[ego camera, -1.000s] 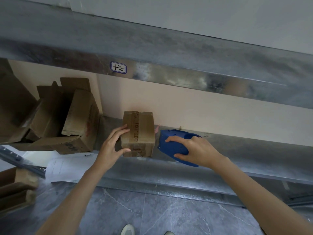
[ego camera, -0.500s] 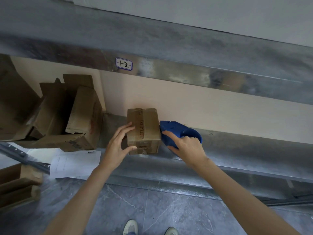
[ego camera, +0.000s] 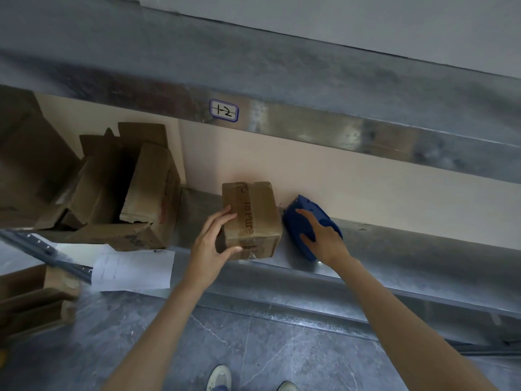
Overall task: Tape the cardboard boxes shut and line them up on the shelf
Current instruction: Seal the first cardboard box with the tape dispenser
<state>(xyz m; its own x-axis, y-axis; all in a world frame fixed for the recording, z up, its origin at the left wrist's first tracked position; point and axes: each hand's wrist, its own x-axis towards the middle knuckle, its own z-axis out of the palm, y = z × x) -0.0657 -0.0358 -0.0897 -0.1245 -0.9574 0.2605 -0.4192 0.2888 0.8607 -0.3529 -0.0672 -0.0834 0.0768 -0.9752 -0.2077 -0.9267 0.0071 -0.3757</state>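
A small cardboard box [ego camera: 255, 213], closed and with clear tape along its top seam, stands on the metal shelf [ego camera: 408, 249]. My left hand [ego camera: 211, 241] grips its left side, fingers on top and thumb on the front face. Just right of the box a blue tape dispenser [ego camera: 304, 225] lies on the shelf. My right hand [ego camera: 324, 235] holds the dispenser from above, fingers spread over its body.
Several open, untaped cardboard boxes [ego camera: 127, 193] crowd the shelf's left end. A sheet of paper [ego camera: 135, 269] hangs over the shelf edge below them. An upper shelf beam carries a label [ego camera: 224, 110]. More cardboard [ego camera: 33, 300] lies low at the left. Grey floor tiles lie below.
My right hand has slid the blue dispenser back along the shelf, close beside the box. My left hand has kept its hold on the box.
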